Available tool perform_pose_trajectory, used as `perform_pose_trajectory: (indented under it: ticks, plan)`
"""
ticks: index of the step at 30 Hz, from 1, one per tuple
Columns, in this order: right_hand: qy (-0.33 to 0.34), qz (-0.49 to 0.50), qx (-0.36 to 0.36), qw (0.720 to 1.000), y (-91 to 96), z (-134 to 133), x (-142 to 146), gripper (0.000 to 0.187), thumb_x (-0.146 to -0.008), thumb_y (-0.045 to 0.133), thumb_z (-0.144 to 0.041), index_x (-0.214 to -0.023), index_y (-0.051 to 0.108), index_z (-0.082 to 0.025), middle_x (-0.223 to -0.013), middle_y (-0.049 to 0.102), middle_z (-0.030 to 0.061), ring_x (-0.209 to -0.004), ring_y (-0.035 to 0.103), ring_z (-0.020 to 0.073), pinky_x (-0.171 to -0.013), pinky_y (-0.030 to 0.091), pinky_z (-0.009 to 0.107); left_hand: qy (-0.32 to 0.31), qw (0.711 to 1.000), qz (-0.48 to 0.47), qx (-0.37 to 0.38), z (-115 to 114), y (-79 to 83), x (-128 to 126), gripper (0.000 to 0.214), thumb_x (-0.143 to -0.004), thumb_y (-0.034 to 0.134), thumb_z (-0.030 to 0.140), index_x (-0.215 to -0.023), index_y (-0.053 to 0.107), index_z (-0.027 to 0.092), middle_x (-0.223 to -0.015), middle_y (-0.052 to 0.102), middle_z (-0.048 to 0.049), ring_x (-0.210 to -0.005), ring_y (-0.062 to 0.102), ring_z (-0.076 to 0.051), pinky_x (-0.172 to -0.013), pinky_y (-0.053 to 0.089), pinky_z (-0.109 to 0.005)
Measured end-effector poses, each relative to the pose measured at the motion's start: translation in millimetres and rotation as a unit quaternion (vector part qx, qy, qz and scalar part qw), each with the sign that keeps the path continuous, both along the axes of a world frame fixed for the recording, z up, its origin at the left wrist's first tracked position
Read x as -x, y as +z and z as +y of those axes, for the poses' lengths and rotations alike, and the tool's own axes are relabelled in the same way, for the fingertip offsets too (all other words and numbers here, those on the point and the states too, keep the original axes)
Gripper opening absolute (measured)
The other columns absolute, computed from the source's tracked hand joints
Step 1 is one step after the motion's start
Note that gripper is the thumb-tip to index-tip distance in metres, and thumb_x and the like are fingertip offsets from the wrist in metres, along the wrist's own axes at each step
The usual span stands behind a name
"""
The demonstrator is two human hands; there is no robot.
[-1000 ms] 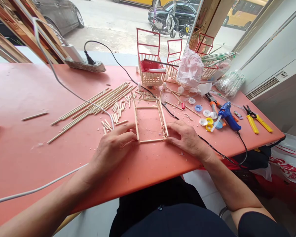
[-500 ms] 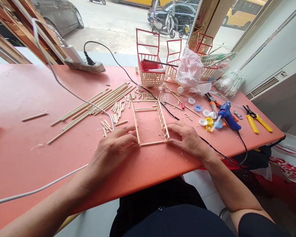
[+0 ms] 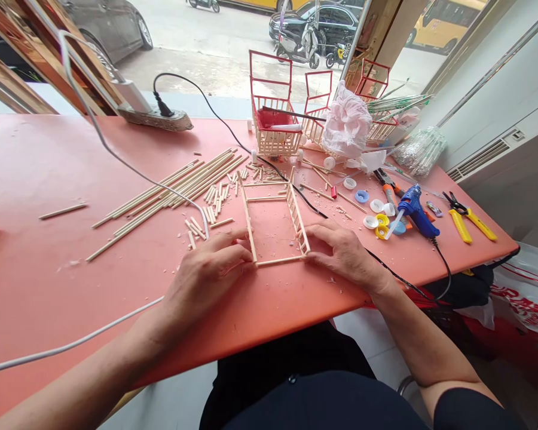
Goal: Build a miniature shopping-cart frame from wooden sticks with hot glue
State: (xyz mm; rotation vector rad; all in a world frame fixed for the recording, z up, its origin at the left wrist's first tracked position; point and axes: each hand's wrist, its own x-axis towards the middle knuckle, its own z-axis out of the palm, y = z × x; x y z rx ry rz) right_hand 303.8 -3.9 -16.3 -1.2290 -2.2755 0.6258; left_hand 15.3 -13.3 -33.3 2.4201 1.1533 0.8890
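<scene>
A small frame of pale wooden sticks (image 3: 280, 261) stands on the pink table between my hands. Its right side carries several short rungs between two rails. At its near left corner, the fingers of my left hand (image 3: 215, 263) close against the frame. My right hand (image 3: 341, 251) grips the near right corner, thumb and fingers on the rungs' end. Short cut sticks (image 3: 213, 206) lie just beyond my left hand, beside a bundle of long sticks (image 3: 179, 185).
Finished stick carts with red handles (image 3: 275, 128) stand at the back. To the right lie bottle caps (image 3: 370, 222), a blue glue gun (image 3: 416, 212) and yellow-handled cutters (image 3: 470, 218). A white cable (image 3: 116, 158) and a power strip (image 3: 156, 117) are on the left.
Both hands keep their hold on the stick frame, which stays in place. The whole view shifts very slightly.
</scene>
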Motion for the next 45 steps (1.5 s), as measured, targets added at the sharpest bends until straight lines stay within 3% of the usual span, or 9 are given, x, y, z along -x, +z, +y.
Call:
perform_pose_trajectory:
  ticks: [21, 32, 45]
  plan:
    - [-0.001, 0.0, 0.002, 1.0, -0.1, -0.5, 0.4, 0.031, -0.092, 0.074, -0.029, -0.122, 0.071, -0.023, -0.123, 0.071, 0.0089, -0.118, 0.065, 0.0259, -0.106, 0.051, 0.04, 0.003, 0.999, -0.027, 0.023, 1.1, -1.7, -0.9, 0.021, -0.097, 0.057, 0.018, -0.079, 0.068, 0.021, -0.121, 0.073, -0.0067, -0.105, 0.07, -0.02, -0.088, 0.05, -0.03]
    - [0.003, -0.003, -0.008, 1.0, -3.0, -0.1, -1.5, 0.033, -0.093, 0.073, -0.034, -0.123, 0.07, -0.021, -0.124, 0.071, 0.0104, -0.118, 0.065, 0.0265, -0.105, 0.051, 0.039, -0.003, 0.999, -0.03, 0.019, 1.3, 0.1, -0.5, 0.021, -0.095, 0.059, 0.018, -0.077, 0.068, 0.02, -0.113, 0.073, -0.0056, -0.099, 0.069, -0.018, -0.084, 0.048, -0.027]
    - [0.007, 0.003, -0.017, 1.0, -2.3, -0.6, -0.7, 0.031, -0.093, 0.073, -0.034, -0.121, 0.071, -0.02, -0.122, 0.071, 0.0103, -0.116, 0.065, 0.0261, -0.103, 0.051, 0.038, -0.016, 0.999, -0.044, 0.026, 1.7, 1.6, -1.0, 0.021, -0.097, 0.058, 0.017, -0.078, 0.067, 0.02, -0.118, 0.072, -0.006, -0.103, 0.068, -0.017, -0.087, 0.048, -0.026]
